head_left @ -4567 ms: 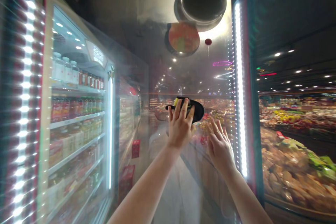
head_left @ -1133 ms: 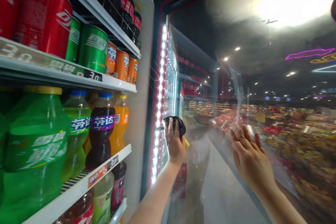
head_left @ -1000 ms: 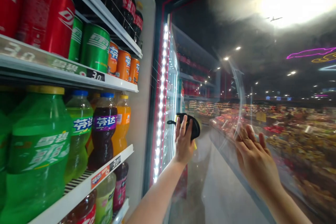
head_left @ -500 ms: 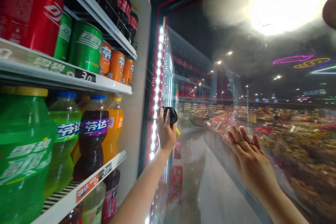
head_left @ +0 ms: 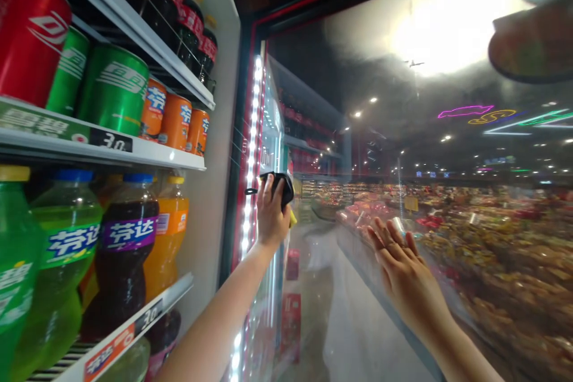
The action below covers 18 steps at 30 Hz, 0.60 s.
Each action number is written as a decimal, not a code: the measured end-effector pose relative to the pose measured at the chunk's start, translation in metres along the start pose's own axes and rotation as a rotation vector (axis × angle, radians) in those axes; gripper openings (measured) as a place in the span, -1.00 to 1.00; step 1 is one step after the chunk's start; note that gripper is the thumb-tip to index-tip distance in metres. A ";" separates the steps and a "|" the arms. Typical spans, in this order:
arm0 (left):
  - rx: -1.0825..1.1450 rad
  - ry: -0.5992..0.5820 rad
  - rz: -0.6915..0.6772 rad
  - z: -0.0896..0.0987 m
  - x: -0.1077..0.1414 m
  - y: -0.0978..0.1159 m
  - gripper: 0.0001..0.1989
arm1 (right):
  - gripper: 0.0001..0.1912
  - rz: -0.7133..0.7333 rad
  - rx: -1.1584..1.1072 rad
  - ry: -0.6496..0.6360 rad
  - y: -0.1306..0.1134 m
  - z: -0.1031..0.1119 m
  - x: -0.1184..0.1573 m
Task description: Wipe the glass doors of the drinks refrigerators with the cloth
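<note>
My left hand point(head_left: 272, 221) is wrapped round a black object point(head_left: 283, 188) against the glass door point(head_left: 313, 286), near its lit edge. A bit of yellow shows below the black object; what it is exactly I cannot make out. Farther right, my right hand point(head_left: 403, 259) lies against or just before the glass, its fingers spread and nothing in it. A strip of white lights point(head_left: 251, 149) runs down the door's hinge side, left of my left hand.
On the left, cooler shelves point(head_left: 170, 158) hold green cans point(head_left: 117, 88), orange cans point(head_left: 175, 122), a purple-labelled bottle point(head_left: 128, 233) and dark cola bottles point(head_left: 190, 21). Heaped goods point(head_left: 501, 262) show through the glass.
The view has turned, so the shelves and door sit farther left. Both hands appear shifted left in the picture, keeping about the same poses; a small black loop now shows beside my left hand.
</note>
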State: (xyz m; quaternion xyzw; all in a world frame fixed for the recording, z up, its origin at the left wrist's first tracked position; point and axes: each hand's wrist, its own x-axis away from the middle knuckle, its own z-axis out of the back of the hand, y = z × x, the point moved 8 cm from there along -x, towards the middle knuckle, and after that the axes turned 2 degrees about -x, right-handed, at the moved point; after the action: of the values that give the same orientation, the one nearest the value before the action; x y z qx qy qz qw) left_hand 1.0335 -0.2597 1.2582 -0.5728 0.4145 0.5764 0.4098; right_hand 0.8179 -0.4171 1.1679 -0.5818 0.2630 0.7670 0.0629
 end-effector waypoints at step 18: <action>0.081 -0.034 -0.125 -0.031 -0.032 0.102 -0.28 | -0.38 -0.035 -0.048 0.056 0.047 0.050 -0.004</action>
State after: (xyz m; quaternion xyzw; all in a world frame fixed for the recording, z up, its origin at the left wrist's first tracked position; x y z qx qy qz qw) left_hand 0.9472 -0.3219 1.2915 -0.5706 0.3937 0.5422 0.4748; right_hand 0.7575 -0.4329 1.1961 -0.6091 0.2359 0.7552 0.0550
